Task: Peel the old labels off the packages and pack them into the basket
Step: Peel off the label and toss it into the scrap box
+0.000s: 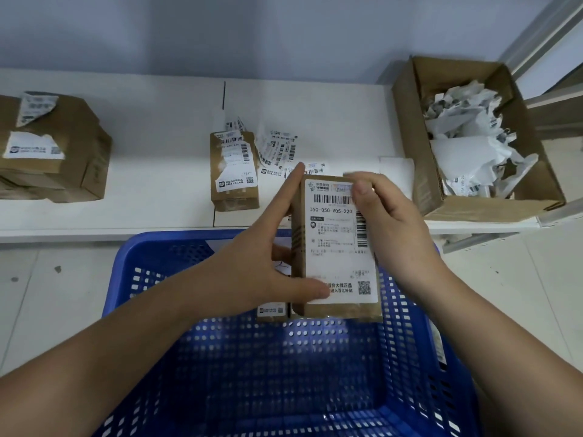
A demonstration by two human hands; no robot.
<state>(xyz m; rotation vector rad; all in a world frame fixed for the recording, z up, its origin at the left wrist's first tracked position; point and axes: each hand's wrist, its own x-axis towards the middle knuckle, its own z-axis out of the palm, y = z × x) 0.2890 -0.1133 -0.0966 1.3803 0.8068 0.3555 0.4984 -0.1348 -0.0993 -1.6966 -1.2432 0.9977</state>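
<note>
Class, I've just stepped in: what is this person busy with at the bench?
A person holds a small brown package over the blue basket. The left hand steadies its side; the right hand picks at the top corner of its white label, which is not yet off. More packages wait on the shelf; a cardboard box holds peeled scraps.

Held package (334, 247): brown cardboard, white shipping label (339, 244) with black barcodes, black text, black QR code; basket (284, 373): bright blue plastic, grid of small perforations; shelf (157, 184): white; package on shelf (234, 171): brown, torn white label, black print; stacked boxes at left (53, 152): brown, ragged white label remnants; open carton at right (476, 137): brown, white crumpled labels (467, 143) inside; loose label scraps (277, 149): white, black barcodes; wall (252, 33): pale grey-blue
</note>
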